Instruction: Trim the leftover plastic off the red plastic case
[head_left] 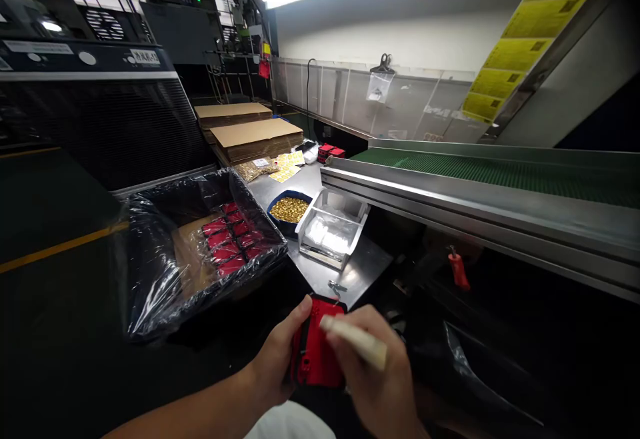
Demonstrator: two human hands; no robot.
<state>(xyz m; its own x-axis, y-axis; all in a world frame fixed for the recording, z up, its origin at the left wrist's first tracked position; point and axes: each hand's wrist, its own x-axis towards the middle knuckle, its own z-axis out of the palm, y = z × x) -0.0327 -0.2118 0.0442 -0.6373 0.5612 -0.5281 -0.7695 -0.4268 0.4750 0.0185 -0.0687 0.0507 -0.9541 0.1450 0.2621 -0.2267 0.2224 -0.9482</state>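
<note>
My left hand (274,358) is wrapped round a red plastic part with black edges (318,351), with the thumb along its upper left side. In my right hand (387,376) is a short cream-coloured stick-shaped tool (357,342), slightly blurred. Its narrow end points at the upper face of the red part; whether it touches I cannot tell. Just beyond the part, a small metal tool like a nail clipper (337,286) lies on the metal table (367,269).
Left stands a plastic-lined bin (155,279) holding bagged red parts (233,239). A blue bowl of small brass-coloured pieces (290,210) sits beside a clear-bag tray (330,229). Behind are cardboard stacks (257,134). A green conveyor (475,172) runs along the right.
</note>
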